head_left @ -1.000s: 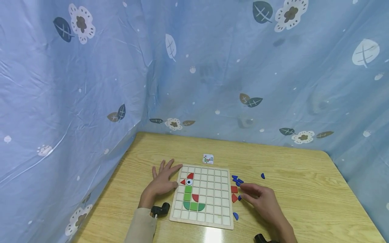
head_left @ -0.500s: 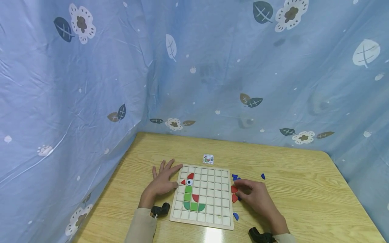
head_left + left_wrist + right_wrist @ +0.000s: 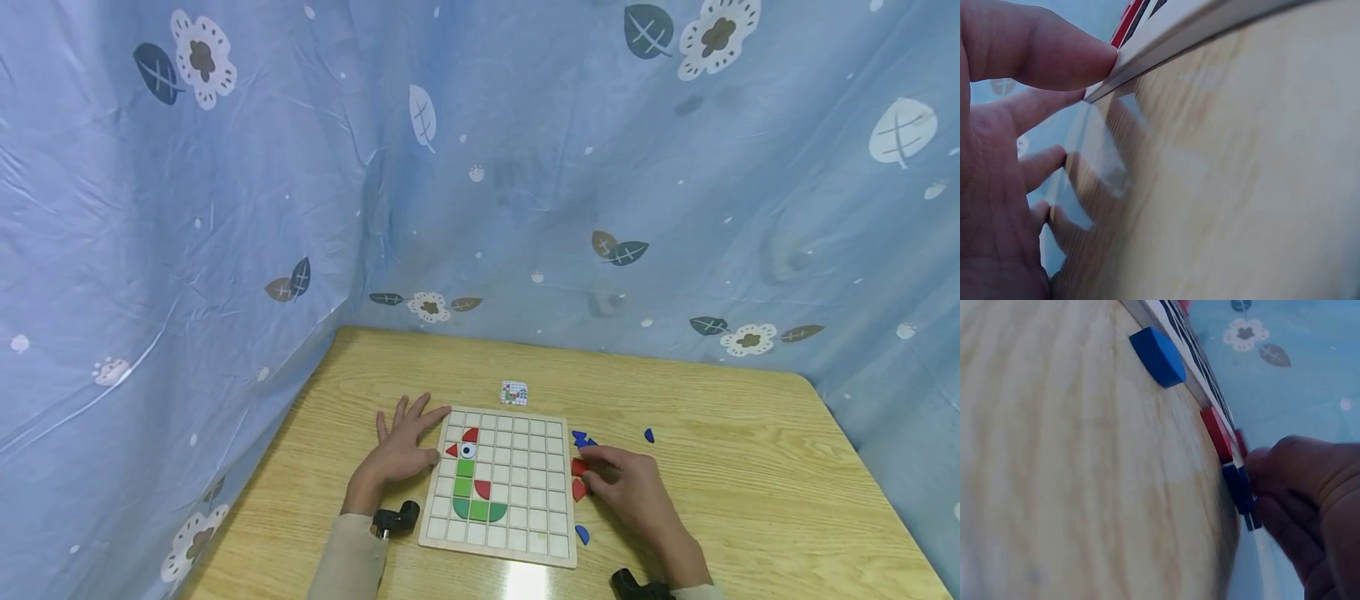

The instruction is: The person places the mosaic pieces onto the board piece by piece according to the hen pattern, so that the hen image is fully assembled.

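A wooden grid board (image 3: 528, 521) lies on the table, bearing a bird-like figure of red, green and eye-printed pieces along its left side. My left hand (image 3: 401, 450) is spread at the board's left edge; its thumb (image 3: 1066, 50) and index fingertip touch the rim. At the right edge, my right hand (image 3: 633, 487) pinches a red square piece (image 3: 579, 467) between thumb and fingers. In the right wrist view, that red piece (image 3: 1241, 442) shows at the fingertips. A red fan-shaped piece (image 3: 579, 490) lies just below, against the board.
Several blue pieces (image 3: 580, 438) cluster beside the board's upper right, partly behind my right fingers. One blue half-round (image 3: 582, 534) lies lower down, another (image 3: 649, 435) farther right. A small pattern card (image 3: 514, 392) lies beyond the board. Blue curtain (image 3: 525, 208) surrounds the table.
My right hand has moved left from beside the blue pieces to the red square and taken it between its fingertips; the square has shifted slightly. My left hand and the board have stayed put.
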